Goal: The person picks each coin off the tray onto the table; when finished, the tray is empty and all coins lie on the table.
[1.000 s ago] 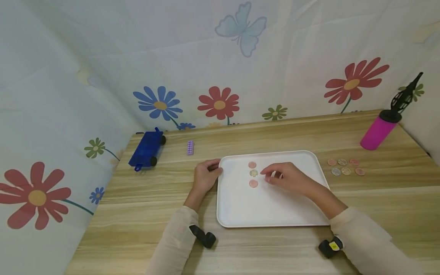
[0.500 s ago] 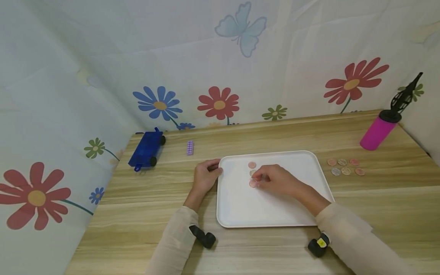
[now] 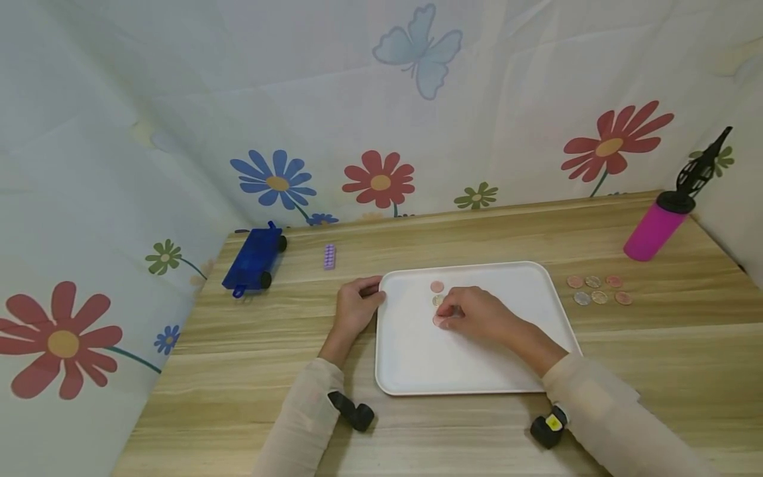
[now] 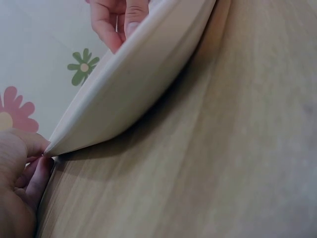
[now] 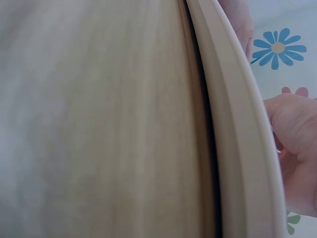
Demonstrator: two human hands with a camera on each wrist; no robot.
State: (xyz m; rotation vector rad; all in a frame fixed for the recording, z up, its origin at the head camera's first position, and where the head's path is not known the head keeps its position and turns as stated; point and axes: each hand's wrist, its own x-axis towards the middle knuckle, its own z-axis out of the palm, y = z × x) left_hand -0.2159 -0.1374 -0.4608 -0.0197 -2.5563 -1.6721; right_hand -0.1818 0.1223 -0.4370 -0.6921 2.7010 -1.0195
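Observation:
A white tray (image 3: 429, 364) lies on the table. At its left edge my left hand (image 3: 356, 306) pinches the rim; the left wrist view shows the thumb and fingers (image 4: 42, 171) at the rim. Over the tray, my right hand (image 3: 479, 313) has its thumb and index finger curled onto a copper-coloured coin (image 3: 436, 321), partly covering it. Just above that coin lies a gold-coloured coin (image 3: 438, 300), partly hidden by the fingers. Another copper-coloured coin (image 3: 437, 286) completes the column. The tray's wall (image 5: 242, 134) hides the right fingertips in the right wrist view.
Right of the tray, several coins (image 3: 599, 297) lie in two rows. A pink bottle-shaped pump (image 3: 654, 232) with a black nozzle stands behind them. At the back left are a blue toy cart (image 3: 255, 258) and a purple toy brick (image 3: 330, 256). A floral cloth hangs behind the table.
My right hand has moved left and slightly down, from beside the column of coins onto the lowest copper-coloured coin. My left hand stays at the tray's edge.

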